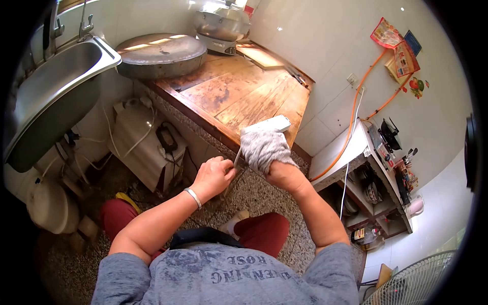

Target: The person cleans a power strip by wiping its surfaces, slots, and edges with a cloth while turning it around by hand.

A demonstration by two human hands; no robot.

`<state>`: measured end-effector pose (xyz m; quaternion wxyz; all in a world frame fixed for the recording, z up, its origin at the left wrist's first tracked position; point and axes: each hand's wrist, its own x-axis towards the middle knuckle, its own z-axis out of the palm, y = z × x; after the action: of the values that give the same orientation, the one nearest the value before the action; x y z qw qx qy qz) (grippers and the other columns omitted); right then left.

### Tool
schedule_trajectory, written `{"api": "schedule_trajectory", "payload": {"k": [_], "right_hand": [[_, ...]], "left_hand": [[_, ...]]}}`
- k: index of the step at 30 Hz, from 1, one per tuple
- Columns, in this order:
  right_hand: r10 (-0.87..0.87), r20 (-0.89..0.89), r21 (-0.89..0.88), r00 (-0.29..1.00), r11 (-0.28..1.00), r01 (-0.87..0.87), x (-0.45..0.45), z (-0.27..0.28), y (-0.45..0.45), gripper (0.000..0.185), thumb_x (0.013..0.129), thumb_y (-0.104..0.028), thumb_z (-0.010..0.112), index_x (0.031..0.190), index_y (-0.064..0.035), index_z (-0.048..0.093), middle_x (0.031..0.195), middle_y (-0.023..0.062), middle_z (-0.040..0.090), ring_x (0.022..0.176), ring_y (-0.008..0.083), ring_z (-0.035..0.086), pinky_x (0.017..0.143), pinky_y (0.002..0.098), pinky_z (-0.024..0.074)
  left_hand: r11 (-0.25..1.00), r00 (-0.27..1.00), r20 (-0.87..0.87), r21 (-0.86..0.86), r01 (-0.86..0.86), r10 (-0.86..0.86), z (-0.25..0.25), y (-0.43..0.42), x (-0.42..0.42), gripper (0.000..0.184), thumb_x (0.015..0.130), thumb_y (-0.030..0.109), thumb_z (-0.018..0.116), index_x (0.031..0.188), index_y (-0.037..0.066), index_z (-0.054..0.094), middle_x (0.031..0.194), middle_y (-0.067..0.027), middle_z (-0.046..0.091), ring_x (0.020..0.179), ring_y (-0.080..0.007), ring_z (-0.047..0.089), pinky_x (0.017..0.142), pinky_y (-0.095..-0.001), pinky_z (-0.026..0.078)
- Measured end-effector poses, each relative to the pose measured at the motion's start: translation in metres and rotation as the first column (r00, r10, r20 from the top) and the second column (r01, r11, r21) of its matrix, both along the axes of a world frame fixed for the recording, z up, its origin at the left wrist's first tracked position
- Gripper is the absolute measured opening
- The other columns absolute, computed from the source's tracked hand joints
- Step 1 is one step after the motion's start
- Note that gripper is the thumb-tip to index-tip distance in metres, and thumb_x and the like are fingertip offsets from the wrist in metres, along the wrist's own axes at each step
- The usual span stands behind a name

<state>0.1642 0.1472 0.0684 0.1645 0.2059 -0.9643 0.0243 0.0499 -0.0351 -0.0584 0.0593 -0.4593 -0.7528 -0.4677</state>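
Note:
My right hand [282, 175] grips a crumpled grey-white cloth [264, 148] at the near corner of the wooden tabletop [239, 104]. Most of its fingers are hidden behind the cloth. A white oblong object [274, 123] with rounded ends sticks out just beyond the cloth, over the tabletop; whether the cloth wraps it, I cannot tell. To the left, below the table edge, my left hand [213, 175] is closed with its fingers curled together. A thin pale strip [237, 156] shows at its fingertips, but its kind is unclear.
A large round metal lid [161, 53] and a steel pot [221, 25] stand at the back of the table. The steel sink [66, 76] is at left. An orange hose [351, 132] runs down to the low shelf unit [376, 195]; a fan [414, 282] stands lower right.

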Motion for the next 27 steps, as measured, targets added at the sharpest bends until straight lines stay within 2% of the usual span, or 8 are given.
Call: {"api": "schedule_trajectory", "payload": {"k": [5, 9, 11, 13, 17, 18, 22, 27], "right_hand": [[-0.053, 0.036, 0.105, 0.998, 0.993, 0.049, 0.018, 0.021, -0.022, 0.063, 0.082, 0.002, 0.057, 0.144, -0.0055, 0.055, 0.145, 0.0206, 0.057, 0.139, 0.0412, 0.048, 0.122, 0.0482, 0.0311], [-0.096, -0.081, -0.133, 0.992, 0.987, 0.085, 0.038, 0.012, -0.002, 0.049, 0.080, 0.004, 0.062, 0.129, -0.0015, 0.064, 0.135, 0.0199, 0.063, 0.128, 0.0355, 0.059, 0.115, 0.0447, 0.0401], [-0.249, 0.060, -0.666, 0.967, 0.712, 0.225, 0.042, 0.002, 0.011, 0.033, 0.086, 0.003, 0.063, 0.119, 0.0004, 0.069, 0.122, 0.0148, 0.069, 0.117, 0.0277, 0.065, 0.106, 0.0388, 0.0469], [-0.269, -0.042, -0.706, 0.962, 0.689, 0.162, 0.040, -0.012, 0.026, 0.023, 0.089, 0.002, 0.065, 0.112, 0.0021, 0.069, 0.110, 0.0097, 0.071, 0.107, 0.0210, 0.066, 0.097, 0.0345, 0.0507], [-0.366, -0.062, -0.834, 0.929, 0.530, 0.153, 0.040, -0.034, 0.040, 0.024, 0.088, 0.002, 0.068, 0.111, 0.0020, 0.067, 0.110, 0.0076, 0.070, 0.107, 0.0187, 0.066, 0.096, 0.0341, 0.0509], [-0.366, -0.097, -0.860, 0.925, 0.499, 0.108, 0.039, -0.040, 0.037, 0.025, 0.088, 0.003, 0.068, 0.113, 0.0018, 0.067, 0.111, 0.0072, 0.070, 0.108, 0.0186, 0.065, 0.097, 0.0340, 0.0508], [-0.397, -0.135, -0.920, 0.908, 0.391, 0.034, 0.042, -0.057, 0.030, 0.030, 0.088, 0.006, 0.066, 0.118, 0.0011, 0.065, 0.116, 0.0056, 0.068, 0.110, 0.0175, 0.065, 0.099, 0.0329, 0.0507], [-0.407, -0.171, -0.945, 0.897, 0.327, -0.032, 0.045, -0.065, 0.036, 0.033, 0.087, 0.008, 0.064, 0.119, 0.0004, 0.065, 0.118, 0.0053, 0.069, 0.111, 0.0179, 0.065, 0.099, 0.0331, 0.0518]], "left_hand": [[0.975, 0.974, 0.155, 0.175, 0.138, -0.165, -0.001, -0.006, 0.003, 0.014, 0.091, 0.013, 0.068, 0.085, 0.000, 0.067, 0.088, -0.0144, 0.061, 0.082, -0.0307, 0.068, 0.073, -0.0404, 0.054], [0.918, 0.812, 0.447, 0.298, 0.261, -0.376, 0.002, -0.015, 0.015, 0.005, 0.091, 0.003, 0.063, 0.090, -0.001, 0.063, 0.090, -0.0068, 0.059, 0.074, -0.0157, 0.071, 0.064, -0.0293, 0.053], [0.908, 0.756, 0.512, 0.319, 0.273, -0.408, 0.009, -0.019, 0.017, 0.011, 0.091, 0.000, 0.061, 0.102, 0.000, 0.061, 0.094, -0.0045, 0.060, 0.071, -0.0117, 0.071, 0.062, -0.0270, 0.054], [0.919, 0.695, 0.610, 0.333, 0.211, -0.381, 0.022, -0.020, 0.015, 0.027, 0.090, -0.002, 0.062, 0.116, 0.002, 0.056, 0.099, -0.0046, 0.060, 0.071, -0.0115, 0.070, 0.062, -0.0273, 0.056], [0.953, 0.901, 0.403, 0.303, 0.032, -0.159, 0.047, -0.010, -0.001, 0.065, 0.087, -0.003, 0.067, 0.147, 0.011, 0.046, 0.106, -0.0085, 0.059, 0.072, -0.0132, 0.069, 0.062, -0.0300, 0.058], [0.988, 0.978, 0.209, 0.155, -0.009, -0.024, 0.059, -0.011, -0.004, 0.074, 0.086, -0.003, 0.069, 0.153, 0.015, 0.044, 0.110, -0.0140, 0.061, 0.078, -0.0246, 0.073, 0.071, -0.0379, 0.061], [0.994, 0.987, -0.134, -0.064, -0.093, 0.084, 0.072, -0.008, -0.013, 0.067, 0.087, 0.005, 0.070, 0.150, 0.015, 0.048, 0.122, -0.0208, 0.064, 0.097, -0.0457, 0.068, 0.084, -0.0509, 0.058], [0.978, 0.972, -0.191, -0.127, -0.163, 0.137, 0.078, -0.011, -0.019, 0.054, 0.092, 0.010, 0.067, 0.145, 0.013, 0.053, 0.117, -0.0200, 0.064, 0.094, -0.0420, 0.069, 0.080, -0.0506, 0.058]]}}
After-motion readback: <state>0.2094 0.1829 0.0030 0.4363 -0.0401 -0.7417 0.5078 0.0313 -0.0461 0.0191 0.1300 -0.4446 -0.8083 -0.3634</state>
